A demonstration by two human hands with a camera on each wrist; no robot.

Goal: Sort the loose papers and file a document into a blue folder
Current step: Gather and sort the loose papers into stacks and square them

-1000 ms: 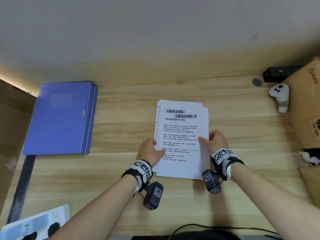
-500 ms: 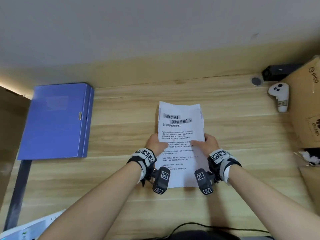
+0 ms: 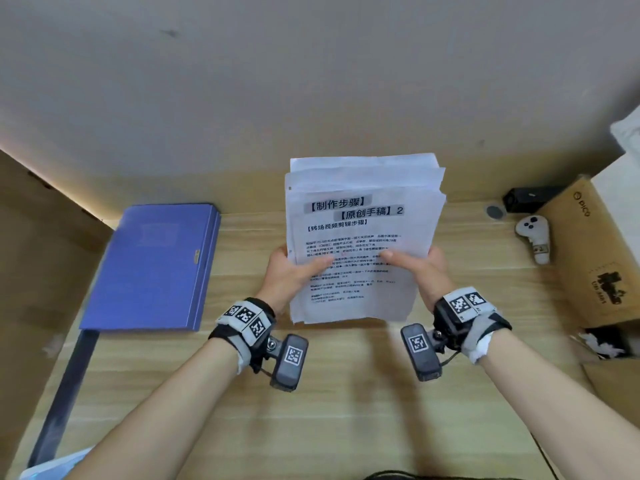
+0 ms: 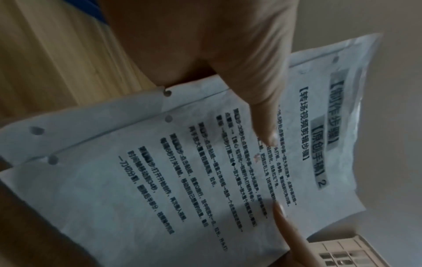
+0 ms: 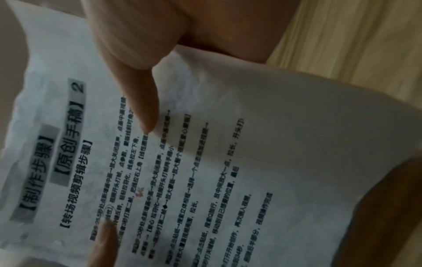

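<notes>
Both hands grip one stack of white printed sheets (image 3: 363, 237) held upright above the light wooden desk (image 3: 346, 410) — left hand (image 3: 289, 275) clamped on its left edge, right hand (image 3: 426, 271) on its right, thumbs pressed on the front page, fingers behind. Stack's long axis runs vertical, top edges uneven, so squaring looks unfinished. Farther back and to the left lies the closed blue plastic folder (image 3: 152, 265), flat, long axis running away from the person — well apart from the stack, nearer the left hand.
</notes>
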